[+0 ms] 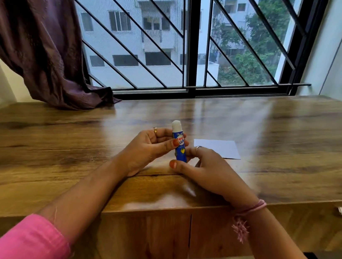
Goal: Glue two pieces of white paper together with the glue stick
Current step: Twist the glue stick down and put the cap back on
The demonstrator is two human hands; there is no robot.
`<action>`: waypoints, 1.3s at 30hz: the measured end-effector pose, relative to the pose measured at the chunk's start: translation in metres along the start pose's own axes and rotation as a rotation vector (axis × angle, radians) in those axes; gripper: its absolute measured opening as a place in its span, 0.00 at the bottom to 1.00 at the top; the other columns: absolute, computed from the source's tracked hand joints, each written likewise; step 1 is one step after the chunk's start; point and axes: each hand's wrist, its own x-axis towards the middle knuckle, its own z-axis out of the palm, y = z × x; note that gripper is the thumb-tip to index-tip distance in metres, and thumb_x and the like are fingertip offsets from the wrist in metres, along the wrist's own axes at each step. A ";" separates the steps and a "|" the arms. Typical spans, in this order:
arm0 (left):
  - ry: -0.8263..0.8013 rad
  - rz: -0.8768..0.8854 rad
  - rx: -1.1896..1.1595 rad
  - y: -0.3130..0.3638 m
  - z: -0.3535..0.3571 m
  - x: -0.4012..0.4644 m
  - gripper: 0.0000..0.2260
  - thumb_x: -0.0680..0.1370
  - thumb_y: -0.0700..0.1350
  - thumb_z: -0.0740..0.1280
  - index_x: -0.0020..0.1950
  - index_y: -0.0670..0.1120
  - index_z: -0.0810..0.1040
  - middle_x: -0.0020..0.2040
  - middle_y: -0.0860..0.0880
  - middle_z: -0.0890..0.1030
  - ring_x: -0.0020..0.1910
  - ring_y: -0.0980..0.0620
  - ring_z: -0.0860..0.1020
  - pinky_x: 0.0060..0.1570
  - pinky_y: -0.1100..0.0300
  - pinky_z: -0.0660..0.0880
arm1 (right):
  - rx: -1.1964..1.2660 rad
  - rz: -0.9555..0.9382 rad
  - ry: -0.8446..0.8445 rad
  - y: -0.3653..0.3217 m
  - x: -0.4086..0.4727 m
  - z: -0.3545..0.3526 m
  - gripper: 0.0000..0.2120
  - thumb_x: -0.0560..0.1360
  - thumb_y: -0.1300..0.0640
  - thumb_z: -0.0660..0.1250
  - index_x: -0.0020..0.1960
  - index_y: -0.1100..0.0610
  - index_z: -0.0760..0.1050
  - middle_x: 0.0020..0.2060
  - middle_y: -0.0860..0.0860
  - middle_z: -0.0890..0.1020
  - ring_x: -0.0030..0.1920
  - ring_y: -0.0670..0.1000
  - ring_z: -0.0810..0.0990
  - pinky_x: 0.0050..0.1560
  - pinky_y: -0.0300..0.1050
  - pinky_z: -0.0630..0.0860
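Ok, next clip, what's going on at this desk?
A person seated at a wooden desk by a window holds a blue glue stick upright in both hands. The left hand grips the barrel, while the right hand holds its lower end. The cap is off and the white glue tip shows. A piece of white paper lies flat on the desk just behind the right hand, untouched. No glue appears to have been applied yet.

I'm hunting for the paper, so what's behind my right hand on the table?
A white paper sheet lies flat on the table just behind the right hand. The hand covers its near left corner, so anything under there is hidden.
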 end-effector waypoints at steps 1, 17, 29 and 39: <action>-0.001 -0.004 0.002 0.000 0.000 0.000 0.13 0.73 0.42 0.68 0.58 0.42 0.79 0.53 0.44 0.84 0.57 0.48 0.81 0.54 0.61 0.77 | 0.033 -0.006 0.001 0.001 -0.001 0.000 0.11 0.71 0.43 0.70 0.50 0.48 0.80 0.30 0.38 0.79 0.29 0.34 0.74 0.36 0.36 0.66; 0.001 -0.015 0.127 -0.001 0.002 -0.001 0.16 0.73 0.41 0.68 0.60 0.39 0.77 0.55 0.44 0.84 0.59 0.47 0.80 0.57 0.60 0.76 | 0.090 0.093 0.001 0.000 -0.001 -0.006 0.06 0.67 0.45 0.75 0.37 0.43 0.78 0.37 0.45 0.81 0.30 0.37 0.74 0.33 0.34 0.65; -0.008 -0.002 0.139 -0.001 0.003 0.000 0.14 0.72 0.41 0.69 0.58 0.43 0.79 0.55 0.45 0.84 0.59 0.47 0.80 0.58 0.59 0.75 | -0.001 0.041 0.011 0.002 0.000 -0.005 0.10 0.66 0.44 0.75 0.41 0.45 0.76 0.38 0.47 0.77 0.33 0.40 0.71 0.35 0.38 0.65; -0.034 0.018 0.143 -0.005 0.002 0.001 0.12 0.72 0.46 0.71 0.55 0.50 0.83 0.54 0.46 0.84 0.58 0.48 0.81 0.56 0.61 0.76 | -0.091 0.071 0.143 -0.003 0.002 0.000 0.16 0.60 0.40 0.77 0.32 0.49 0.75 0.34 0.47 0.80 0.36 0.42 0.75 0.38 0.41 0.72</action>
